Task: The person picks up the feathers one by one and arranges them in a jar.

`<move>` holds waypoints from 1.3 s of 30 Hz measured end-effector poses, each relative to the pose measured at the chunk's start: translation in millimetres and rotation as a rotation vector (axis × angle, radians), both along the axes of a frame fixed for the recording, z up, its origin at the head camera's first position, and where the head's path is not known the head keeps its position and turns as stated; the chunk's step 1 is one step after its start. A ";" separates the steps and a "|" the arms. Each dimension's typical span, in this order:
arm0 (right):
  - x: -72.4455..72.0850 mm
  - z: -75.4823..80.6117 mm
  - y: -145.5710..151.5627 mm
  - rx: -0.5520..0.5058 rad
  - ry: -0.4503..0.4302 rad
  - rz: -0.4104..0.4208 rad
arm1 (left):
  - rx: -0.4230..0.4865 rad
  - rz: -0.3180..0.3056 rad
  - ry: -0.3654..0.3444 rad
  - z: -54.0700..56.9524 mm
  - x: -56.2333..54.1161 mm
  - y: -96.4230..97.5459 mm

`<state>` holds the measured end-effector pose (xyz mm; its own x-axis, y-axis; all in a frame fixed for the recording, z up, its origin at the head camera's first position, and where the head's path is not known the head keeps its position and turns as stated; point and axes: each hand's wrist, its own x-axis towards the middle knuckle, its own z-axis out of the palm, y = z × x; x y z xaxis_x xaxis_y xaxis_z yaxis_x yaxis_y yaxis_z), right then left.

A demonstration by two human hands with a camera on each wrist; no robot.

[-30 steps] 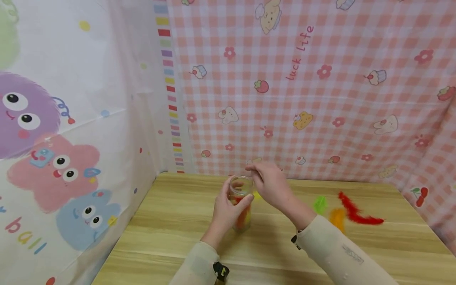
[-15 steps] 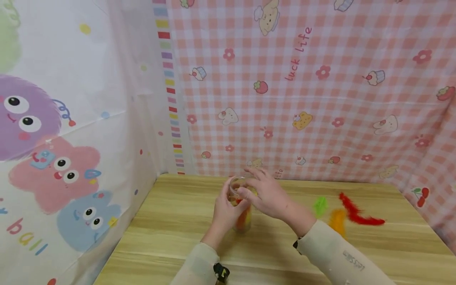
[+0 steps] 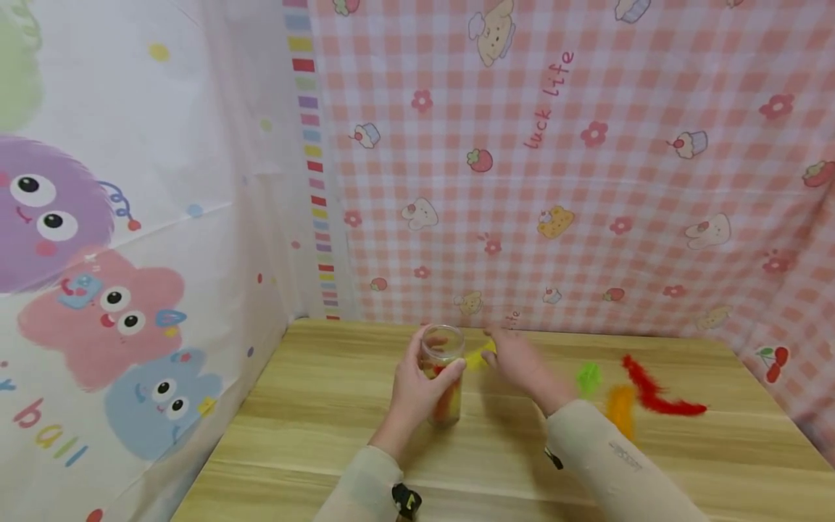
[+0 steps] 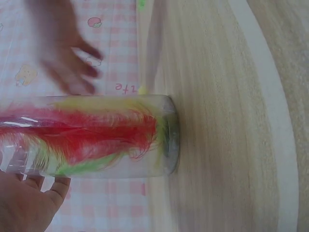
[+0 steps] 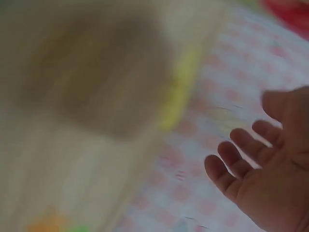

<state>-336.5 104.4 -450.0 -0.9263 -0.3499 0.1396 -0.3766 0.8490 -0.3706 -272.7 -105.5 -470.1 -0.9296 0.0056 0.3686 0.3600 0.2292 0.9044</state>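
Observation:
My left hand (image 3: 415,390) grips a clear jar (image 3: 446,417) that stands upright and uncovered on the wooden table. Red, yellow and green feathers (image 4: 101,137) fill much of the jar in the left wrist view. To the jar's right, my right hand (image 3: 520,366) is over the table near a yellow feather (image 3: 480,357). The right wrist view has this hand (image 5: 270,169) with its fingers loosely spread and nothing in them, apart from the yellow feather, which is blurred there.
On the right of the table (image 3: 313,406) lie a green feather (image 3: 589,378), an orange feather (image 3: 621,412) and red feathers (image 3: 659,395). A pink checked cloth (image 3: 443,181) hangs along the back edge, and a white printed cloth (image 3: 215,290) along the left.
From over the jar's mouth, my right hand has moved right and down toward the yellow feather. The left hand keeps its hold on the jar in the same place.

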 end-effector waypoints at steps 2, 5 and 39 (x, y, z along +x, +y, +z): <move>-3.8 -22.6 -1.2 0.130 -0.008 0.026 | 0.001 0.001 0.003 -0.1 0.0 -0.2; -6.5 -47.3 -4.5 0.198 -0.008 0.054 | -0.002 0.009 0.005 0.1 0.2 0.0; 70.5 -34.0 88.2 -0.027 -0.152 0.361 | 0.000 0.006 -0.013 -0.7 2.0 1.3</move>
<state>-266.0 192.6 -484.0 -0.7554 -0.6548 0.0242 -0.5880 0.6612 -0.4658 -270.7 -104.3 -470.8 -0.9342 -0.0001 0.3566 0.3469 0.2317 0.9088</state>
